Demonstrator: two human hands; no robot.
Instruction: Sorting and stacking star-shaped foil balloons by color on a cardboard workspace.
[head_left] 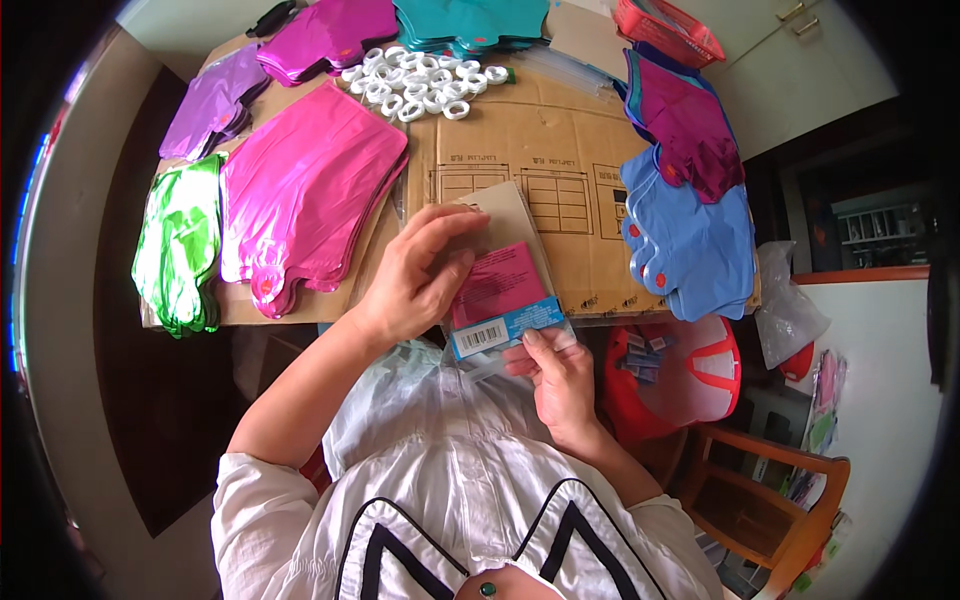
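A flat clear plastic packet (530,265) is tilted in front of me at the table's near edge. Inside it show a grey-brown card (507,212), a pink sheet (500,283) and a blue label with a barcode (508,328) at the lower end. My left hand (420,268) is closed at the packet's left side, its fingers curled over the card and its thumb by the pink sheet. At the lower right corner, my right hand (560,378) pinches the packet's clear end, thumb on top.
Flat foil balloons lie in stacks round the cardboard-covered table (480,145): pink (310,185), green (180,240), purple (215,100), teal (470,25), blue (695,235). White rings (425,80) form a pile. A red bin (690,385) and wooden chair (790,540) stand at right.
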